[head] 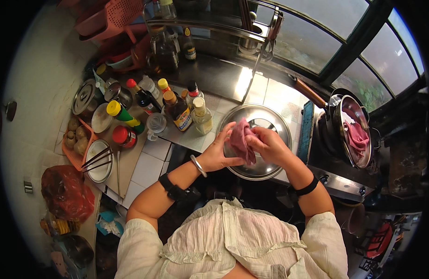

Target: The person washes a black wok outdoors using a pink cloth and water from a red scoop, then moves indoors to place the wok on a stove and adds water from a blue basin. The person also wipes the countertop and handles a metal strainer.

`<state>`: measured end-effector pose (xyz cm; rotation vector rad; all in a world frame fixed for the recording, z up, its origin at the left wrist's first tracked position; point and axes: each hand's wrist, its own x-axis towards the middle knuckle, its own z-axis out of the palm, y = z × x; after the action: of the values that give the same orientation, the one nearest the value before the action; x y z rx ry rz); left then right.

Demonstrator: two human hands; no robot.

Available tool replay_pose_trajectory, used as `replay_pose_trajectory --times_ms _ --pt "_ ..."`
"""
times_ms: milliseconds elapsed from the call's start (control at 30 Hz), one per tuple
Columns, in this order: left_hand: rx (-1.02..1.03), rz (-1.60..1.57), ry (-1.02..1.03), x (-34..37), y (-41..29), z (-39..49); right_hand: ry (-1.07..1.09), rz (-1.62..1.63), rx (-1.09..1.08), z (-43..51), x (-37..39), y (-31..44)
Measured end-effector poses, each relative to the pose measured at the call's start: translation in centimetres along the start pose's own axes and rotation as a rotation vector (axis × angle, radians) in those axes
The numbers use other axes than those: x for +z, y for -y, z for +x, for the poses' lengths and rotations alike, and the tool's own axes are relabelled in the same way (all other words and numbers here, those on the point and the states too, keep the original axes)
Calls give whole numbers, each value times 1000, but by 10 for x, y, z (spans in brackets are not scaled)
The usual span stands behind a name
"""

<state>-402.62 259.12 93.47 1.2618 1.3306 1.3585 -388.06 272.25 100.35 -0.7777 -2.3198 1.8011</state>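
Observation:
In front of my chest, my right hand [270,144] grips a bunched mauve cloth [241,141] between thumb and fingers. My left hand [216,150] curves around the cloth's left side, its thumb near the lower edge. Whether it grips the cloth is unclear. Beneath both hands lies a round, shiny stainless-steel lid or pan [258,172], partly hidden by them. To the right, a second pinkish cloth [358,136] rests on a tilted, shiny round lid or pan [340,115] on the gas stove [336,183].
Sauce bottles [179,111] stand left of the hands, near a red-lidded jar [124,136]. Chopsticks lie across a white bowl [100,174]. A wooden pan handle [308,92] juts toward the window. A metal rack [207,26] spans the back; a ladle handle [252,78] hangs from it.

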Motion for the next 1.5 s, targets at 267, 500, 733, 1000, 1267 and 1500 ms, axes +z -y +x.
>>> replay_pose_trajectory --times_ms 267,500,733,1000,1267,1500 --pt "-396 -563 -58 -1 3 9 218 -660 -210 -29 -74 10" --pt "-417 -245 -241 -6 -6 6 63 627 472 -3 -47 -26" --pt "-219 -21 310 37 -27 21 296 -532 -69 -7 -32 -8" --pt "-262 -808 261 16 -43 18 -167 -125 -111 -15 -74 -33" --pt "-243 -408 139 16 -49 21 126 661 -104 -14 -43 -61" --pt "-129 -175 -112 -16 -66 6 -333 219 -393 -2 -69 -20"
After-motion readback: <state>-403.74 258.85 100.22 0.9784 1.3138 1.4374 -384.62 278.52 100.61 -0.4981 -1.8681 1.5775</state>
